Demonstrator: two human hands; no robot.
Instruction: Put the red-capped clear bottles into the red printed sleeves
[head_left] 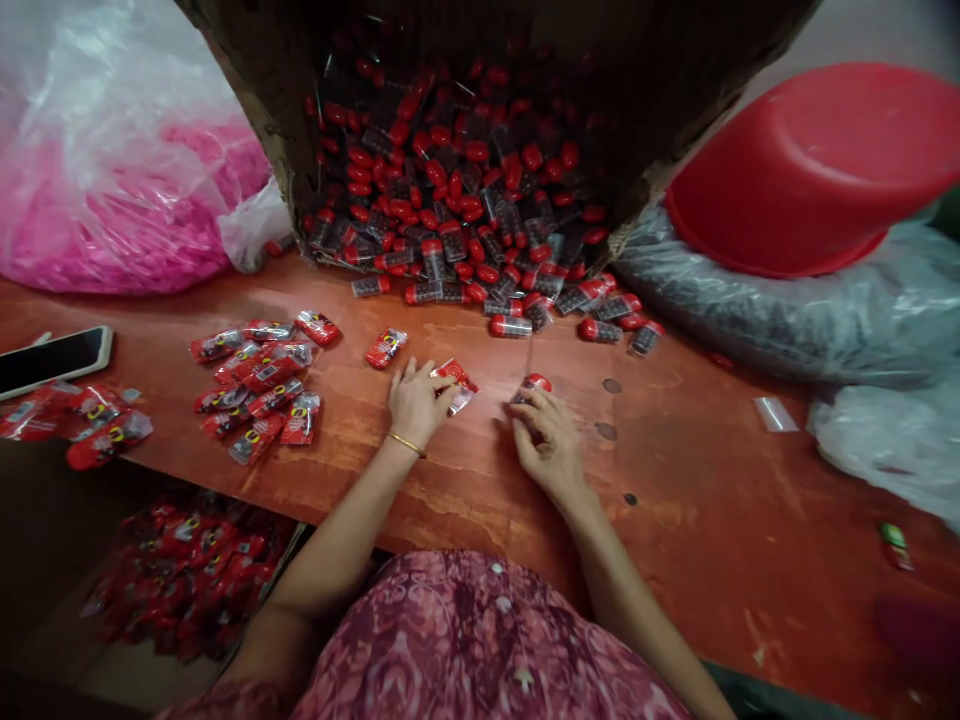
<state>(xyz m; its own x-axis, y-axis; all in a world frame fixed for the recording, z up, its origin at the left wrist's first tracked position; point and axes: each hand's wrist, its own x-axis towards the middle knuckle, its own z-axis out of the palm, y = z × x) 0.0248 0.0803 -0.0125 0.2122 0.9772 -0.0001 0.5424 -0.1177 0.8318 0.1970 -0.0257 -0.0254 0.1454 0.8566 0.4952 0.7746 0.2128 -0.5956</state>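
My left hand [420, 403] pinches a red printed packet [457, 388] with a clear lower part, just above the table. To its right, my right hand [549, 440] has its fingers curled round a small clear capsule with a red cap [537, 382], partly hidden by the fingers. A single filled red packet [386, 347] lies just beyond my left hand. Further left is a loose pile of similar packets [274, 372]. Beyond both hands, many red-capped clear capsules [450, 240] spill from a tipped cardboard box [270, 110] onto the table.
The orange-brown table [697, 480] bears a phone [56, 360] at the left. Bags of pink pieces [150, 220] stand at the back left. A red tub [810, 170] rests on a dark-filled bag [720, 300] at the right. More packets [187, 570] lie in a container below the table.
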